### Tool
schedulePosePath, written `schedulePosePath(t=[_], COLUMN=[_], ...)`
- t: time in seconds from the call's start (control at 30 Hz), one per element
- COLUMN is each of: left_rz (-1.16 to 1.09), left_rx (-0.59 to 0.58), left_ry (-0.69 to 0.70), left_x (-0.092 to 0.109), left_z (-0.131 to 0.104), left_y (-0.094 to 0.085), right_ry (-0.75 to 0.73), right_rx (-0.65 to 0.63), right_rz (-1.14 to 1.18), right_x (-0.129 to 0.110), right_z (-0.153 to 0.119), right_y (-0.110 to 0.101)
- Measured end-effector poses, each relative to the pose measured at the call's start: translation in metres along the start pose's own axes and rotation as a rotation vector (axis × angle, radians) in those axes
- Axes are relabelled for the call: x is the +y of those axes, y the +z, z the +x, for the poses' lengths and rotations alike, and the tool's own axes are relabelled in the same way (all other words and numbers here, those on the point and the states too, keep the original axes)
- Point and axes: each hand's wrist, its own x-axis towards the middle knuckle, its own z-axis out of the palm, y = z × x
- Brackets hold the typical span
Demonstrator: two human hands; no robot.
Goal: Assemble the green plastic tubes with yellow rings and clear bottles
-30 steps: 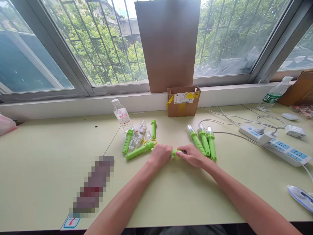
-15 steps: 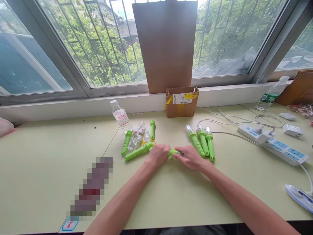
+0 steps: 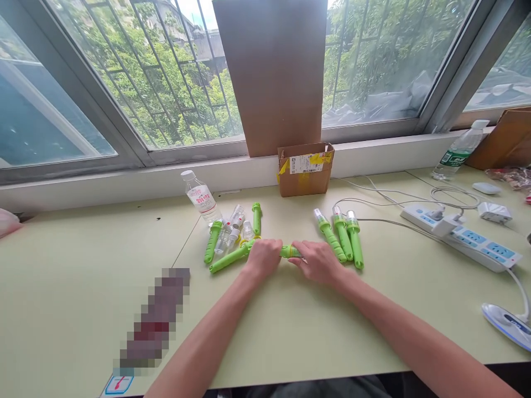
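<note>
The left hand (image 3: 265, 257) and the right hand (image 3: 318, 262) meet over a slim green plastic stick with a clear ribbed end (image 3: 289, 251), held crosswise above the middle of the pale green tabletop (image 3: 319, 337). The left fingers are clamped around its green part; the right fingers are closed on the clear end, thumb toward the left hand. Room sideways is tight: a long bright-green plastic handle (image 3: 229, 260) slants in from the left, its upper end right beside the left hand — whether they touch cannot be told. Past it lie a heap of clear plastic caps (image 3: 223, 239), a short green ribbed tube (image 3: 213, 242) and an upright-pointing green tube (image 3: 256, 220), with a red-and-white-labelled water bottle (image 3: 202, 200) behind. Just beyond the right wrist, three green sticks with transparent tips (image 3: 340, 237) fan out side by side. Toward the person, the tabletop stretches broad between the forearms down to its dark-shadowed front edge; ahead, a gap of tabletop separates the hands from the small brown cardboard box (image 3: 305, 179) at the white sill (image 3: 166, 185) — the white power strip (image 3: 460, 236) lies well apart on the right.
</note>
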Motion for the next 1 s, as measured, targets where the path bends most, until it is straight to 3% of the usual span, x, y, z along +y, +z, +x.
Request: schedulePosePath(t=[0.1,0.17,0.23,0.33,0.4,0.5,0.63,0.73,0.83,0.9,1.0], left_rz=[0.022,0.036,0.011,-0.093,-0.130,-0.097,-0.026,-0.008,-0.010,-0.024,-0.085], left_rx=[0.019,0.053,0.077,0.029,-0.024,-0.052,-0.051,-0.043,-0.025,-0.007,-0.002], left_ry=[0.056,0.058,0.018,-0.020,-0.026,-0.034,0.010,0.029,0.015,-0.015,-0.097], left_x=[0.002,0.005,0.008,0.008,0.006,0.002,0.000,0.005,0.010,0.012,0.009], left_z=[0.002,0.002,0.001,-0.003,-0.005,-0.004,-0.001,0.000,0.001,0.001,0.001], left_y=[-0.001,-0.002,-0.002,-0.002,-0.002,-0.002,-0.001,-0.001,-0.001,-0.001,-0.003], right_ry=[0.096,0.113,0.079,-0.118,-0.240,-0.284,-0.140,0.031,0.086,0.071,-0.070], right_rx=[-0.129,-0.119,0.003,0.156,0.169,0.132,0.025,-0.083,-0.146,-0.061,0.100], right_rz=[0.239,0.315,0.231,-0.013,-0.132,-0.207,-0.144,0.063,0.265,0.238,0.028], right_x=[0.002,0.004,0.007,0.009,0.009,0.005,0.000,0.003,0.010,0.013,0.012], right_z=[0.000,0.000,0.000,0.000,0.000,-0.001,-0.002,-0.002,-0.001,-0.001,0.001], right_y=[-0.005,-0.007,-0.008,-0.009,-0.009,-0.007,-0.004,-0.006,-0.006,-0.005,-0.003])
